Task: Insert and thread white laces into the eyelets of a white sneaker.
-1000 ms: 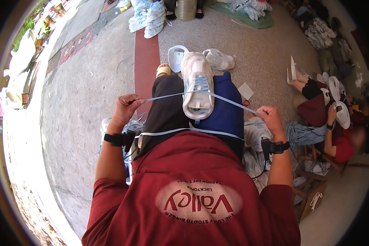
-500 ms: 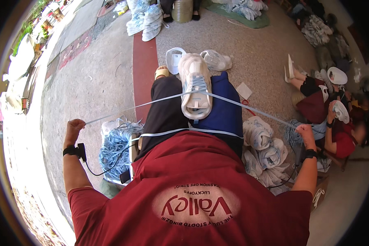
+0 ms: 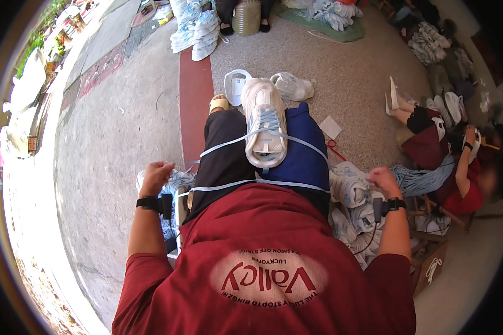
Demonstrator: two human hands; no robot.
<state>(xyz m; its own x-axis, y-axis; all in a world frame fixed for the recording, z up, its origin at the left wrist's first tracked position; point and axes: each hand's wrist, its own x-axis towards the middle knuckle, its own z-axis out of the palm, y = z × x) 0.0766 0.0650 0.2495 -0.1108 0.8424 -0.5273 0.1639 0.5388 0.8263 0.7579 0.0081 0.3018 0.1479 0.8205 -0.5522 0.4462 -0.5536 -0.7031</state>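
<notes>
On my lap stands a white sneaker [image 3: 262, 106], with pale blue lacing across its tongue and its toe pointing away. Its blue shoelace [image 3: 222, 147] crosses over the tongue, and the two ends drape over my thighs. My left hand [image 3: 157, 174] hovers beside my left thigh with curled fingers; my right hand [image 3: 382, 178] is out past the right thigh, fingers curled too. Neither hand touches the sneaker. Whether a lace end lies in either hand does not show. A pale blue strap [image 3: 223, 185] runs across my lap nearer my waist.
White shoe uppers [image 3: 352, 187] are heaped at my right, and blue laces [image 3: 179, 181] lie at my left. A white sole [image 3: 237, 84] and another shoe [image 3: 292, 87] rest on the floor ahead. A co-worker [image 3: 458, 162] sits at right beside a blue lace bundle [image 3: 416, 178].
Both hands have come inward from wide apart. The shoelace, stretched taut between them before, now sags over my thighs. At right, the co-worker's arm has moved.
</notes>
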